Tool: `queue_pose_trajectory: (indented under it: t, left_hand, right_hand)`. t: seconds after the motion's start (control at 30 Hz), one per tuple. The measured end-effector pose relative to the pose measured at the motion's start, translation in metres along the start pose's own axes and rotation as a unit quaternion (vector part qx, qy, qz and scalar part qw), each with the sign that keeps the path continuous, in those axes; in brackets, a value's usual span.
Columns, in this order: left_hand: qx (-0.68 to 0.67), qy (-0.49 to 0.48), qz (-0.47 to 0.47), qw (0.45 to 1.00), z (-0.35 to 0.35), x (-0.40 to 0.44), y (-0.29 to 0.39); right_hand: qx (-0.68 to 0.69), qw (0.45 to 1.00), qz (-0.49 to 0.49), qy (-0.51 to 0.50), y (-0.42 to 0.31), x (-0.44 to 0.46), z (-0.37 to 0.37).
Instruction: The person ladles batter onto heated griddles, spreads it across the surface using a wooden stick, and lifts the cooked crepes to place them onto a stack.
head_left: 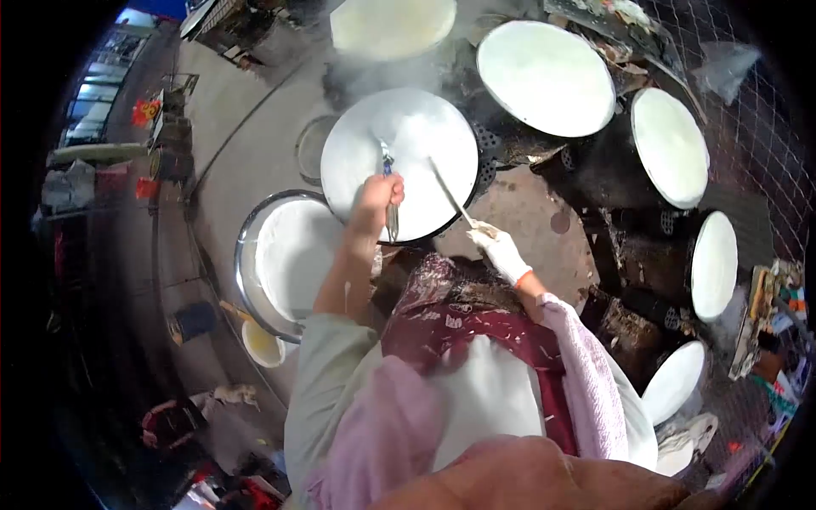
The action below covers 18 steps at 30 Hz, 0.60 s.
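Note:
A round pan (348,127) with a white, steaming surface lies in front of me. Over its lower left part, my left hand (382,197) is bare and closed round the blue-and-metal handle of a tool (388,166), whose upper end reaches toward the pan's middle. My right hand (500,248), in a white glove, grips the near end of a thin stick (449,189) at the pan's lower right. The stick's far end points up and left over the white surface.
A large metal basin (246,272) of white liquid stands at left, beside a small bowl (263,347) of yellowish liquid. Other round white-topped pans (546,76) curve from the top to the lower right (714,265). Wire mesh (765,127) runs along the right. Steam drifts near the top.

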<state>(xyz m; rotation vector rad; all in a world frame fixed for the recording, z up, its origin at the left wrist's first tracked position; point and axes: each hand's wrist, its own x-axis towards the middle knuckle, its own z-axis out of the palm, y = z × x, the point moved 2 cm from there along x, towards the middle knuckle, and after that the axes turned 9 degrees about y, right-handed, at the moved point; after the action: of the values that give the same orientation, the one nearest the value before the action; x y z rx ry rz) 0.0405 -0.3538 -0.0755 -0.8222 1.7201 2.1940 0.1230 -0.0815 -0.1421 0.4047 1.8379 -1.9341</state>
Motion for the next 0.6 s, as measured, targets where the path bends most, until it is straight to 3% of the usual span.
queue_pose_trajectory:
  t: [0.07, 0.17, 0.27, 0.33, 0.4, 0.43, 0.47, 0.5, 0.53, 0.57, 0.6]
  left_hand:
    - [-0.038, 0.06, -0.061, 0.996, -0.008, -0.023, -0.004]
    - [-0.134, 0.045, -0.081, 0.987, -0.026, -0.039, -0.012]
    - [-0.146, 0.08, -0.149, 0.975, -0.028, -0.035, -0.022]
    - [-0.174, 0.059, -0.17, 0.968, -0.026, -0.034, -0.026]
    - [-0.229, -0.009, -0.092, 0.969, -0.033, -0.04, -0.016]
    - [-0.186, -0.04, -0.08, 0.978, -0.048, -0.069, 0.019]
    - [-0.489, -0.217, -0.156, 0.83, -0.076, -0.061, 0.009]
    - [-0.65, -0.359, -0.313, 0.592, -0.105, -0.055, -0.002]
    - [-0.541, -0.306, -0.245, 0.744, -0.135, -0.052, -0.018]
    - [-0.453, -0.31, -0.198, 0.812, -0.136, -0.07, -0.008]
    - [-0.359, -0.307, -0.148, 0.869, -0.132, -0.089, 0.007]
  right_hand:
    - [-0.017, 1.0, -0.015, 0.008, 0.004, -0.002, 0.02]
    - [0.015, 0.994, 0.027, 0.101, 0.0, -0.004, 0.017]
    - [-0.013, 0.998, -0.046, 0.039, 0.004, -0.023, 0.06]
    - [0.02, 0.997, 0.073, 0.019, 0.004, -0.033, 0.093]
    - [0.0, 0.993, 0.113, 0.017, -0.025, -0.046, 0.1]
    - [0.015, 0.99, 0.137, 0.023, -0.049, -0.054, 0.093]
    - [-0.03, 0.992, 0.105, 0.059, -0.042, -0.043, 0.08]
    - [-0.019, 0.992, 0.054, 0.113, -0.037, -0.035, 0.072]
    - [-0.038, 0.989, 0.046, 0.132, -0.026, -0.024, 0.065]
    - [-0.058, 0.986, 0.039, 0.152, -0.014, -0.013, 0.057]
    - [-0.103, 0.989, 0.022, 0.102, -0.004, -0.014, 0.059]
